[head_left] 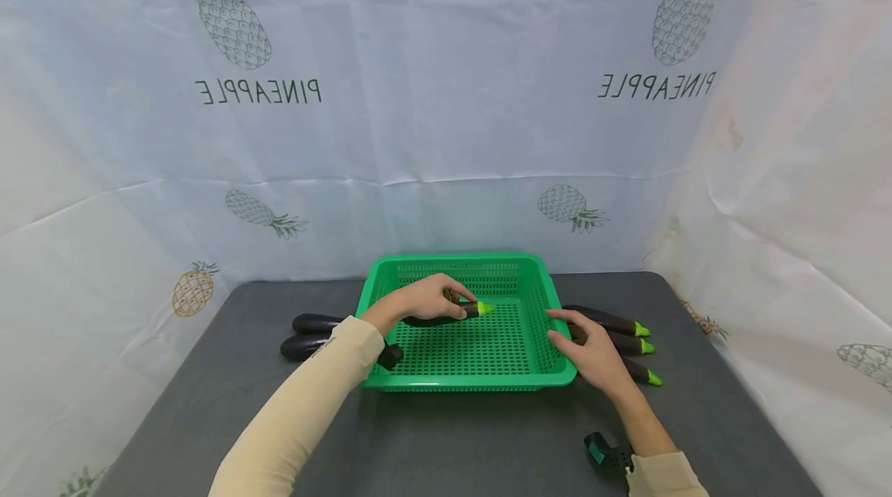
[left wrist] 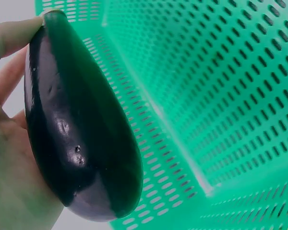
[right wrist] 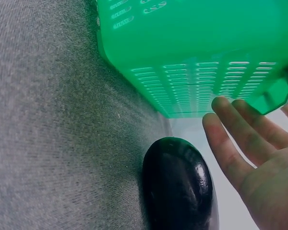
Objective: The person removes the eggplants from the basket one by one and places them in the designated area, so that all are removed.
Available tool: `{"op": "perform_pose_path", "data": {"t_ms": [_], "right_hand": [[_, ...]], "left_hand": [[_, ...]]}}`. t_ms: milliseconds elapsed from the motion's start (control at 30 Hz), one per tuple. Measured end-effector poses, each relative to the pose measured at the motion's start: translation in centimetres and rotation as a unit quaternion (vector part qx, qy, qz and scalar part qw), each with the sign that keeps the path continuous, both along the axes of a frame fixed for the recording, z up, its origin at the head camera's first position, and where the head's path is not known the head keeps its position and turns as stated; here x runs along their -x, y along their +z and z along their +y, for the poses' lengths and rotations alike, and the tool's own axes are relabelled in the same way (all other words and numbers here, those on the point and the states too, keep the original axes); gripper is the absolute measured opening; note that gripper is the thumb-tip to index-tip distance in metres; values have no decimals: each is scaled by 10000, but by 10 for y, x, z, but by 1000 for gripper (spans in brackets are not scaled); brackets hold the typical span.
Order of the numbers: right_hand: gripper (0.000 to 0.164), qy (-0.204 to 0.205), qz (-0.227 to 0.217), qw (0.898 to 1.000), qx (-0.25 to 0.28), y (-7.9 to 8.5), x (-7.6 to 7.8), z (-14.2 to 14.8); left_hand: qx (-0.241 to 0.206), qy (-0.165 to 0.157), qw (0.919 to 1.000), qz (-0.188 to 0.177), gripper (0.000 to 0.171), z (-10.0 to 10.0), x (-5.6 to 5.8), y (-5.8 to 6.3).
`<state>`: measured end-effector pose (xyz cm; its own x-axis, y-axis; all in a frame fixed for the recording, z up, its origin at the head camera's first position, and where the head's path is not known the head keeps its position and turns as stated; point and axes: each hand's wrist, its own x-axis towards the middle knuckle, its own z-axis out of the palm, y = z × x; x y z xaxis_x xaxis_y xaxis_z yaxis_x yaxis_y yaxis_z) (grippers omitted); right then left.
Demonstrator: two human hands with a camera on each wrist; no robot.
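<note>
My left hand [head_left: 427, 298] holds a dark purple eggplant [left wrist: 81, 124] by its narrow stem end. In the head view this eggplant lies level above the floor of a green plastic basket [head_left: 470, 382], its bright green tip pointing right. At the basket's right rim is my right hand [head_left: 594, 351], with thumb and index finger by the edge. In the right wrist view its other fingers [right wrist: 247, 132] stretch fairly straight beside the outer wall, holding nothing. Below them shows the rounded end of another eggplant [right wrist: 178, 184] on the table.
Three eggplants [head_left: 636, 344] lie right of the basket, partly behind my right hand. Two more eggplants [head_left: 303, 346] lie to its left, partly behind my left sleeve. The dark grey table [head_left: 481, 443] meets a pineapple-print curtain [head_left: 453, 133] at the back.
</note>
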<state>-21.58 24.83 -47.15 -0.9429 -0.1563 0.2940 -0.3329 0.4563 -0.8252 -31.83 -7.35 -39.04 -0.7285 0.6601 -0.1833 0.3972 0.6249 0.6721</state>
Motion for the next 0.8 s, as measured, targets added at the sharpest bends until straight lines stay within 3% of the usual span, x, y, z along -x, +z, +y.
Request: {"op": "perform_pose_path", "data": {"t_ms": [433, 800], "right_hand": [[43, -17, -56, 10000, 3, 0, 0, 3], [44, 48, -25, 10000, 24, 2, 0, 2]], "left_hand": [[-95, -1, 9984, 554, 34, -12, -16, 43], [-2, 126, 9958, 902, 36, -34, -35, 63]]}}
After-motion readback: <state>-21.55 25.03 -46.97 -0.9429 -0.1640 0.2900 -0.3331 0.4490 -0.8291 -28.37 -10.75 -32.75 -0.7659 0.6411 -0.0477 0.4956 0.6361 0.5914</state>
